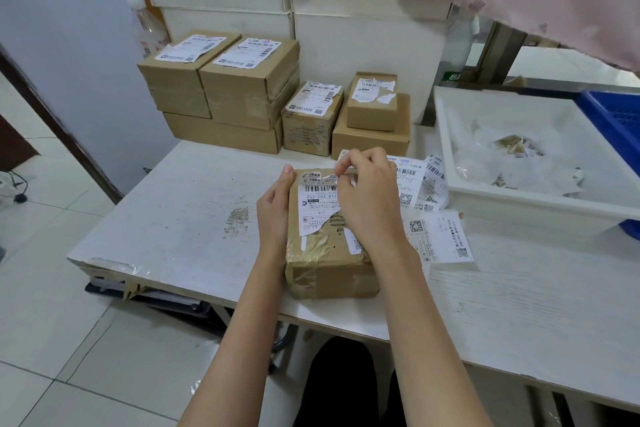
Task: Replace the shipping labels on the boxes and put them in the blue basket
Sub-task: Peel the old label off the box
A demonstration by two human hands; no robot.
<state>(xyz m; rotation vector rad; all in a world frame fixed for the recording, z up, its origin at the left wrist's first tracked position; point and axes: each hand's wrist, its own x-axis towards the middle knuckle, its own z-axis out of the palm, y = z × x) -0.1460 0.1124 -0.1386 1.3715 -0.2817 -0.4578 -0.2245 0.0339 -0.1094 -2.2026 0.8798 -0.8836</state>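
We see left hand (274, 208) gripping box (329, 253) side | right hand (367, 194) fingers pinching torn label (320, 199) | white tray (491, 204) at 3 o'clock holds label scraps (512, 163)

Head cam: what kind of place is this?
Likely a small, makeshift parcel-handling or relabelling station, not a warehouse. Clues: stacked cardboard boxes with torn shipping labels against the wall, loose label sheets on the worn white table, and a white tray holding peeled label scraps.
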